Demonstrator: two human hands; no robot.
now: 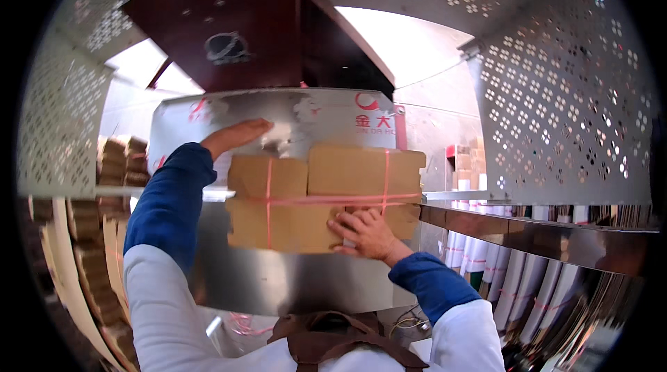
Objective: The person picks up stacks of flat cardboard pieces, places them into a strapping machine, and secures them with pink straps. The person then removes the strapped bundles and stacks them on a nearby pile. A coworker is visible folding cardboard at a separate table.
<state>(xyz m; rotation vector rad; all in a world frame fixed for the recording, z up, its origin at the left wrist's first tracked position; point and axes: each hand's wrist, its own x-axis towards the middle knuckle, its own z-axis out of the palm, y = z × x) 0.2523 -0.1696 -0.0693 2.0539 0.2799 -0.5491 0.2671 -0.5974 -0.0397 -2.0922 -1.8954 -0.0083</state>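
A bundle of flat brown cardboard pieces [313, 226] lies on a metal work surface [243, 278] in front of me. Pink straps [326, 200] cross it, one running sideways and two front to back. My right hand [368, 234] rests on the near right part of the bundle, fingers bent and somewhat apart, close to the sideways strap. A small pale patch shows under its fingers, too small to name. Beyond the bundle's far left corner, my left hand [240, 137] is stretched out over the surface, fingers extended, holding nothing.
A dark red machine housing [229, 31] rises behind the work surface. Perforated metal panels [556, 108] stand around it. A metal rail [542, 233] runs off to the right above strapped white bundles [517, 288]. Stacked brown cardboard [90, 254] lines the left side.
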